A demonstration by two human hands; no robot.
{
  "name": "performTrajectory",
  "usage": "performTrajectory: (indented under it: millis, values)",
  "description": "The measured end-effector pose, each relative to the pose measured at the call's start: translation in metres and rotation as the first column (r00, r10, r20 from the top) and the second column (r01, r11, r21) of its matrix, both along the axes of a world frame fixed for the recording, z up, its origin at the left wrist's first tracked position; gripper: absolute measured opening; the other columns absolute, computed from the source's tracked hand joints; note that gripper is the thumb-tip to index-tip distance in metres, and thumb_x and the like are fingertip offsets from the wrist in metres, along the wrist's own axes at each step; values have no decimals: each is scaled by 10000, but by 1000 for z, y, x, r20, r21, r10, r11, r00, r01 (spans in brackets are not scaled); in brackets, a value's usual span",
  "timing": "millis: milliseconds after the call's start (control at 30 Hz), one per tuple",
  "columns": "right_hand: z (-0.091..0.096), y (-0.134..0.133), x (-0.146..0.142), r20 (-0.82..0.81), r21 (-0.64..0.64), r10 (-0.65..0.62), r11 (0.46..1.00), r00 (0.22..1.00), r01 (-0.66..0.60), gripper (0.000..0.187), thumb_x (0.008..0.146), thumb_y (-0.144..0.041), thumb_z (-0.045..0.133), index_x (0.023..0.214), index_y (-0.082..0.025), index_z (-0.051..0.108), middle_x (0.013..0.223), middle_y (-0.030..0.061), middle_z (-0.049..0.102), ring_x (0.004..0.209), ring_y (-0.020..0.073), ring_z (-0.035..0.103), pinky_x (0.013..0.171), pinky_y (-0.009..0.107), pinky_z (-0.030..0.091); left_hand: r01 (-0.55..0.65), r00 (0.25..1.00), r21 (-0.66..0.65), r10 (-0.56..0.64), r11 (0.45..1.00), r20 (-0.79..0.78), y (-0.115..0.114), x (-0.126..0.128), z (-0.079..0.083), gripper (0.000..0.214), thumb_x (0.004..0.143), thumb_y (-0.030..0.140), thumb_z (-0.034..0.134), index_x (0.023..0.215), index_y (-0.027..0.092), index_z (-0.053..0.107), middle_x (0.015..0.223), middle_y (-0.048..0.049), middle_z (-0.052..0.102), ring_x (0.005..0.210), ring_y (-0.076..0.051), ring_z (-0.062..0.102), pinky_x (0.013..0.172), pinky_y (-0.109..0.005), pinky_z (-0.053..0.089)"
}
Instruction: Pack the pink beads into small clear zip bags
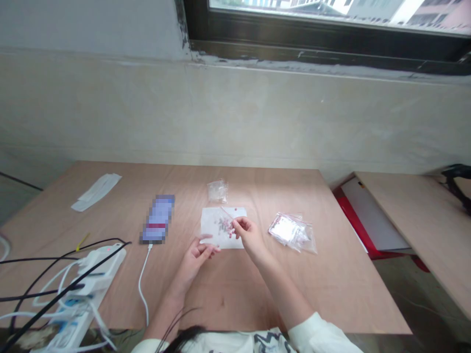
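A white sheet of paper [209, 215] lies on the table with many small red and grey bead-like bits [225, 226] scattered over it. Above the sheet, my right hand [247, 233] is closed in a pinch on a thin pinkish strand [226, 213] that slants up to the left; I cannot tell whether it is stiff or soft. At the sheet's lower left corner is my left hand [196, 255], thumb and finger pressed together. A tiny reddish spot shows at its fingertips, too small to name.
Behind the paper is a small clear plastic bag [218, 191], and several more bags [292, 231] lie to the right. A phone [158, 219] with a white cable is at the left. Further left are power strips [91, 274] with tangled cords and a white folded strip [96, 192].
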State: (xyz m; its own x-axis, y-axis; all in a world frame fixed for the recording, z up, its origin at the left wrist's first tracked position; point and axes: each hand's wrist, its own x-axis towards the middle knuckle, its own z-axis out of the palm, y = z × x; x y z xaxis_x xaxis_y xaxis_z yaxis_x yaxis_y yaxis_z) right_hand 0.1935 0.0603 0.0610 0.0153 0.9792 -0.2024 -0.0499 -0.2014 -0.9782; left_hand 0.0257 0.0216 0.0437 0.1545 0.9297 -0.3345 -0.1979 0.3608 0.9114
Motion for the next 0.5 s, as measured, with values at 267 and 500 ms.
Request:
performTrajectory:
  millis: [267, 500]
  values:
    - [23, 3, 20, 414, 123, 100, 979, 905, -164, 138, 717, -216, 464, 586, -177, 476, 549, -10, 483, 537, 119, 432, 514, 233, 321, 3, 984, 100, 14, 995, -176, 41, -9, 29, 262, 656, 275, 621, 892, 164, 591, 880, -57, 631, 778, -169, 542, 678, -250, 406]
    - [38, -2, 15, 405, 97, 169, 969, 898, -226, 138, 749, -287, 477, 680, -175, 519, 653, 6, 531, 600, 127, 455, 554, 231, 338, 233, 900, 200, -134, 952, -414, 48, 9, 39, 187, 718, 325, 546, 721, 153, 619, 676, -9, 593, 682, -155, 522, 643, -242, 377]
